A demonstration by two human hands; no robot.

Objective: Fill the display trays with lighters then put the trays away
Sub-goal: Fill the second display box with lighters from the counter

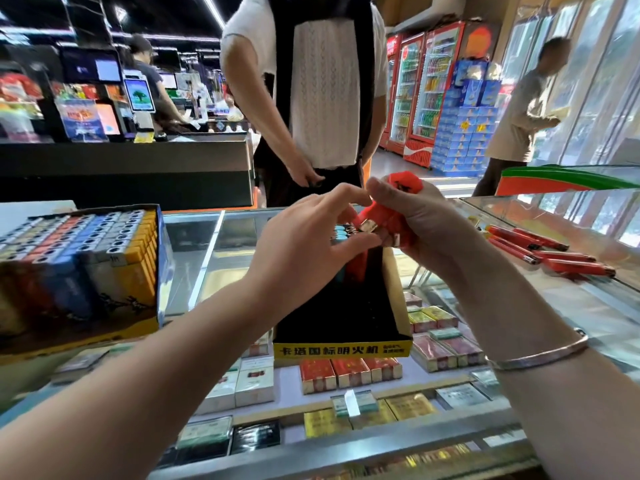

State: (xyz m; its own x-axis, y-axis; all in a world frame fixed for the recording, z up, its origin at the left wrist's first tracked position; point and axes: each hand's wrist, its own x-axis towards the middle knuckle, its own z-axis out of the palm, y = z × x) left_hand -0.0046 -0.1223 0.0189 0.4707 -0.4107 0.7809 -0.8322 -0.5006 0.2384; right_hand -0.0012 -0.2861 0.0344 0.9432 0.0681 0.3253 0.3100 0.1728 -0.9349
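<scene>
Over the glass surface (214, 237) the right hand (420, 220) grips a bunch of red lighters (384, 216), its fingers curled round their bodies so that the metal heads point down and left, toward the other hand. The left hand (311, 233) reaches in beside it with thumb and forefinger closing on the head end of one lighter in the bunch; the other fingers are spread and relaxed (just how firm that pinch is cannot be told, since the tips overlap the metal caps). Directly beneath both hands stands the display tray (343, 349), a black-lined card box with a yellow front strip, resting on the glass; only its far end holds lighters, a few blue and red ones upright, and the nearer part of it is bare. To the left sits a second tray (86, 265), packed full with rows of grey, blue, red and yellow lighters, tilted toward the camera. On the right, several loose red lighters (543, 251) lie flat on the glass, well apart from the hands. Cigarette packs (349, 374) show through the glass below. A person in a white knitted top (322, 88) stands just across the counter.
</scene>
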